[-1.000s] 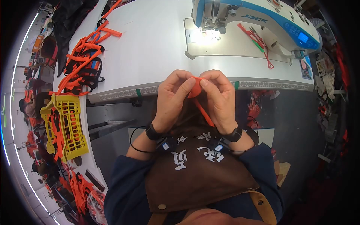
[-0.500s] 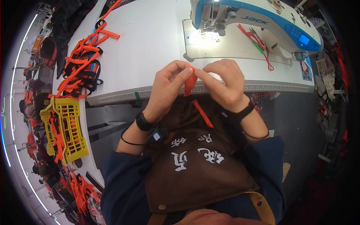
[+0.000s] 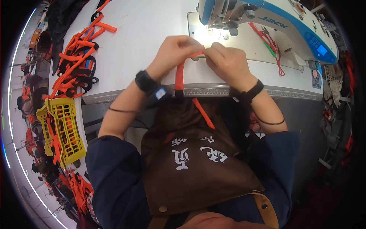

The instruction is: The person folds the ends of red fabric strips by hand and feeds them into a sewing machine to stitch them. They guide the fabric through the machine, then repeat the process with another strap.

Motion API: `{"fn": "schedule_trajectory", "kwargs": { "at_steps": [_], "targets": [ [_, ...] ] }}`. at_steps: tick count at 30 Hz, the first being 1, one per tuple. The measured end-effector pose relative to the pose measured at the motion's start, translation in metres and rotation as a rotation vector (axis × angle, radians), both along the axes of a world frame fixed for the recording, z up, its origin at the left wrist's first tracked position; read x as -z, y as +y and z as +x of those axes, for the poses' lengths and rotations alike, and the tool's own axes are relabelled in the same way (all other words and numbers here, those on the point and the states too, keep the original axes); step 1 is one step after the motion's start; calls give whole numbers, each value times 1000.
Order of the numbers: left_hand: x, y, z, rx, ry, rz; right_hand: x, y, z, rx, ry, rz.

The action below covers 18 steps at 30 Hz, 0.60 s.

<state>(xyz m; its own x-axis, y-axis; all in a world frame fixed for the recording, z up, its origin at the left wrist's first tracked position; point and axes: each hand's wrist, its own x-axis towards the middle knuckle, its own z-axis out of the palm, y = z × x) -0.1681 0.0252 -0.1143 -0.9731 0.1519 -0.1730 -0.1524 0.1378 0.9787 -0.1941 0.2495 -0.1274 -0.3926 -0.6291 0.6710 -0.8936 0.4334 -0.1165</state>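
Note:
An orange strip (image 3: 179, 76) hangs from the fingers of my left hand (image 3: 177, 51) over the table's front edge, with a black part at its lower end. My left thumb and fingers pinch its upper part. Close beside it, my right hand (image 3: 228, 63) has its fingers closed on the same strip at its other end. Both hands are just in front of the lit needle area of the sewing machine (image 3: 267, 19). Another orange strip (image 3: 204, 113) lies on the brown apron (image 3: 198, 171).
Orange and black straps (image 3: 78, 61) are heaped on the left of the white table (image 3: 133, 49). A yellow basket (image 3: 70, 133) with orange pieces stands at the left. Red-handled scissors (image 3: 268, 42) lie on the machine bed. A ruler strip (image 3: 274, 93) runs along the front edge.
Both hands have moved forward, closer to the needle area, with the orange strip. The strip was bunched between them and now hangs down longer from my left hand. The camera view has shifted slightly.

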Motion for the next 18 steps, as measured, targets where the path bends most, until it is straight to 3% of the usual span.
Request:
{"fn": "schedule_trajectory", "kwargs": {
  "at_steps": [3, 11, 18],
  "targets": [
    [12, -3, -29, 43, 30, -351, 18, -1, -21, 37, -63, 56],
    [29, -2, -51, 61, 99, -402, 39, -2, -39, 66, -226, -47],
    [23, 3, -49, 36, 176, -469, 37, 0, -42, 88, -163, -34]
  ]
}}
